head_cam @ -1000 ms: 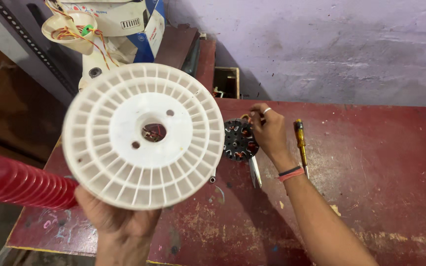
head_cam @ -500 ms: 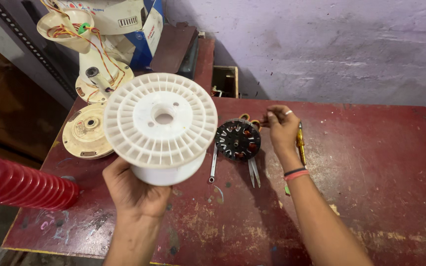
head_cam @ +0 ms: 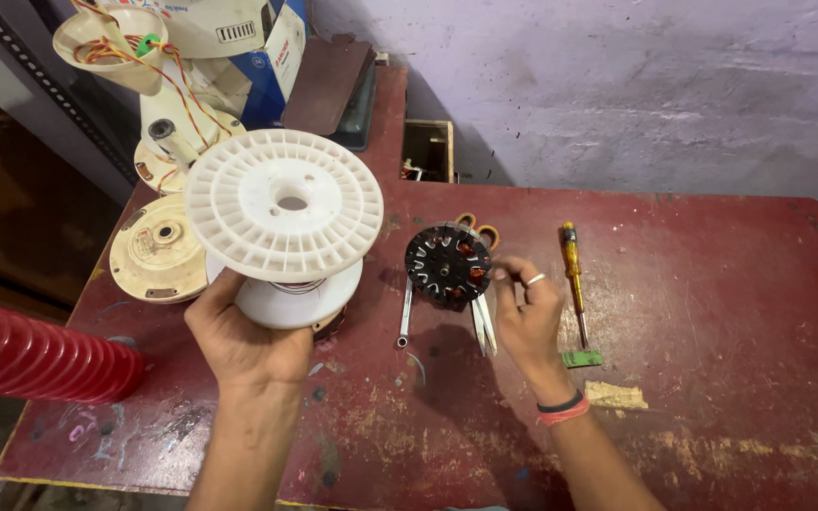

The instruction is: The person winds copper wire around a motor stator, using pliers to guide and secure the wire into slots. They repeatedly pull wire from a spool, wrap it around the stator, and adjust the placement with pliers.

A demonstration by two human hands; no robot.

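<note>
My left hand (head_cam: 243,339) grips a large white plastic spool (head_cam: 283,216) from below, holding it over the left part of the red table (head_cam: 712,284). A little copper wire shows between the spool's flanges. My right hand (head_cam: 527,317) rests its fingertips against the right side of a black round stator (head_cam: 448,263) with copper windings, which stands near the table's middle. Scissors (head_cam: 482,324) lie under and in front of the stator, just left of my right hand.
A small wrench (head_cam: 404,317) lies left of the stator. A yellow-handled screwdriver (head_cam: 573,274) lies to the right, with a green scrap (head_cam: 581,359) near it. Cream fan housings (head_cam: 155,248) and wired parts (head_cam: 149,57) crowd the far left. A red ribbed object (head_cam: 40,352) is at the left edge.
My left hand has lowered the spool away from the camera and set it further left. My right hand has slid down the stator's right side.
</note>
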